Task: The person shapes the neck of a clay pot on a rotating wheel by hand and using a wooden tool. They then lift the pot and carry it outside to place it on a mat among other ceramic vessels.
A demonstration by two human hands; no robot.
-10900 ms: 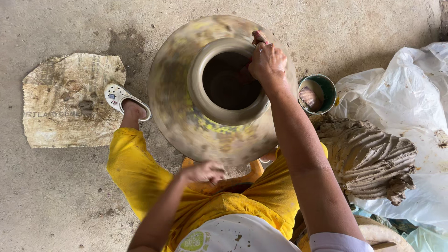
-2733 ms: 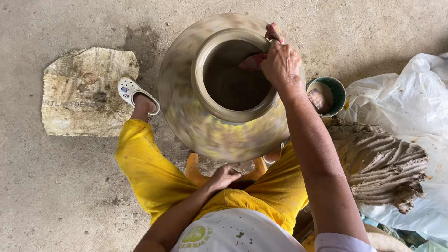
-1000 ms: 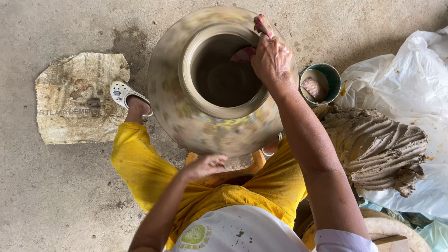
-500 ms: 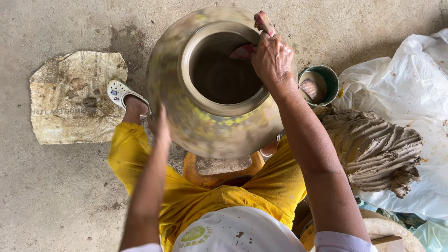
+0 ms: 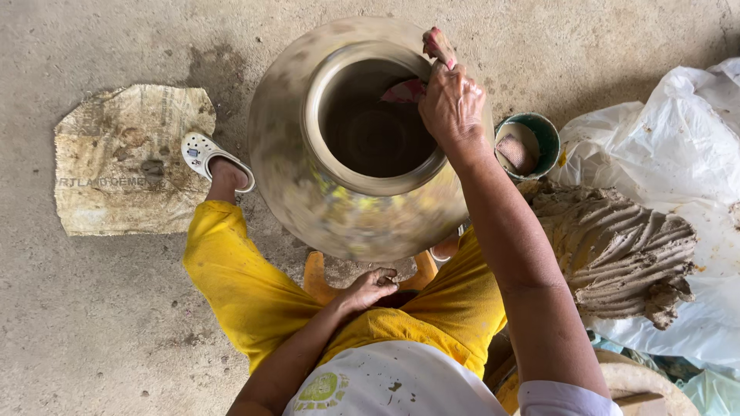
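A large round clay pot [image 5: 339,208] stands between my knees, its surface blurred as it spins. My right hand [image 5: 451,100] presses a pink cloth [image 5: 408,88] over the pot's rim [image 5: 312,123] on the far right side, fingers inside and outside the lip. My left hand [image 5: 370,286] rests low by the orange wheel base [image 5: 320,273] under the pot, fingers loosely curled, holding nothing. My legs in yellow trousers [image 5: 231,285] flank the pot.
A small green bucket [image 5: 532,142] with muddy water sits right of the pot. A ridged lump of grey clay [image 5: 617,246] lies on white plastic sheeting [image 5: 678,154] at right. A worn sack [image 5: 123,158] lies flat on the concrete floor at left, beside my white sandal [image 5: 204,154].
My left hand, raised against the pot's side half a second ago, has dropped back down to the wheel base. The right hand stays on the rim with the cloth; the pot keeps spinning.
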